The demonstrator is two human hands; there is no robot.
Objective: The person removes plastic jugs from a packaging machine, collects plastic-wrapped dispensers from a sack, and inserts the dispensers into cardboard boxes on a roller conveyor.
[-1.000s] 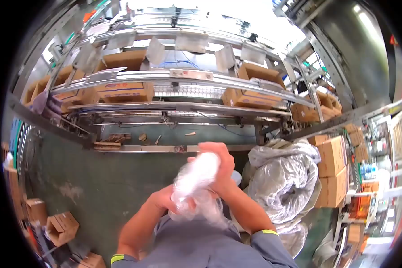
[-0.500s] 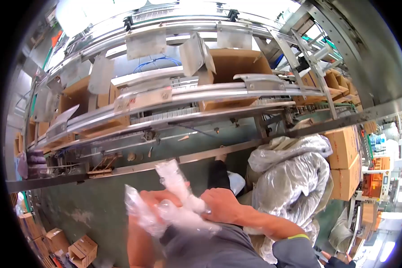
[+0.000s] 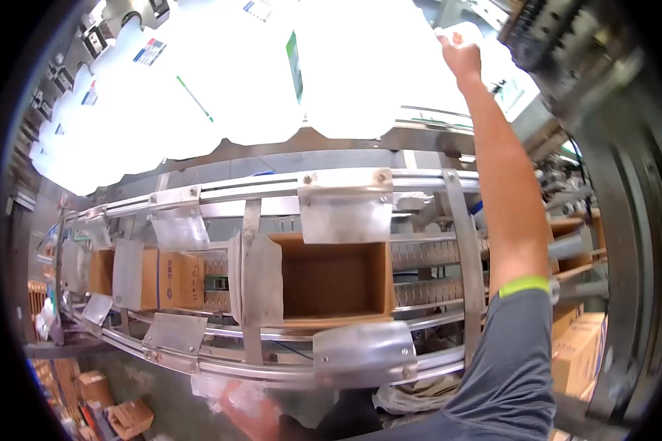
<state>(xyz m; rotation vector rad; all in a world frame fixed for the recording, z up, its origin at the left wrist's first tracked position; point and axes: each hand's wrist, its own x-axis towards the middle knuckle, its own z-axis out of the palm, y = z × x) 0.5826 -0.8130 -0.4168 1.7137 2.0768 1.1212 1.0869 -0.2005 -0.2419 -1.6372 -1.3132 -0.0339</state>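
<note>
My right hand [image 3: 461, 55] is stretched far out at the upper right, beside large, glaring white shapes [image 3: 349, 70] with small labels and green strips. Its fingers are curled in, and the glare hides what they may hold. Low in the view, my left hand [image 3: 248, 410] is blurred and closed on crumpled clear plastic film [image 3: 212, 387], below the near rail of the conveyor. Between my hands, an open cardboard box [image 3: 335, 283] stands on the conveyor [image 3: 426, 253], its inside facing up.
Metal guide plates [image 3: 346, 206] line the rails [image 3: 243, 189]. Another carton [image 3: 173, 279] sits farther left on the conveyor. A steel post [image 3: 603, 242] rises at the right, near stacked cartons [image 3: 577, 356]. Open boxes [image 3: 129, 417] lie on the floor at lower left.
My view has tilted up toward the conveyor and white shapes. My right hand has left the plastic at my waist and reached up and forward; my left hand stays low with plastic film.
</note>
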